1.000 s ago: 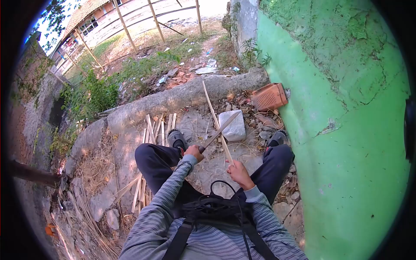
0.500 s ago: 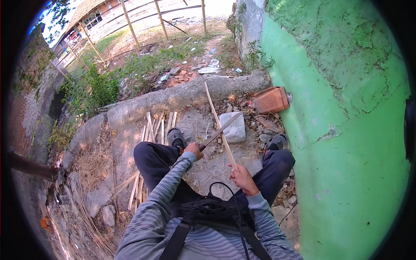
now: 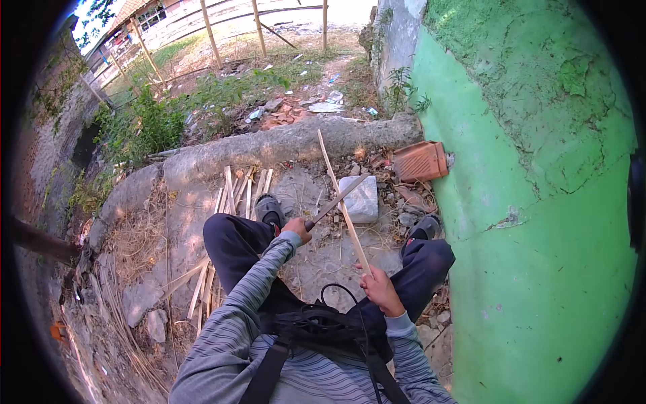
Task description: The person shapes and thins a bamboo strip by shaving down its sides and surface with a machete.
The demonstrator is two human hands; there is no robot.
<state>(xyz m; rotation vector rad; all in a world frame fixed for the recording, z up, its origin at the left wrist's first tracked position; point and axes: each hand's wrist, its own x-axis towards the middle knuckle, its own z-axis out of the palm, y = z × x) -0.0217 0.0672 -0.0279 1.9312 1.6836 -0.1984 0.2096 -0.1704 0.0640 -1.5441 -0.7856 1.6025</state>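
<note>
- Pale wood strip (image 3: 354,237) is the piece being worked: near end in the right hand (image 3: 381,291), far tip pointing at the low curb (image 3: 269,149) along the ground's far edge.
- Right hand's got its fingers curled tight round that end.
- Left hand (image 3: 297,229) is wrapped round the handle of a knife (image 3: 330,207), blade crossing the strip near the white block (image 3: 363,202). Can't tell if it's biting.
- Progress? I'd say partway: the strip's one long piece, any cut marks too small to see.
- More loose strips (image 3: 199,289) lie toward the ground's left side; can't tell which are finished.
</note>
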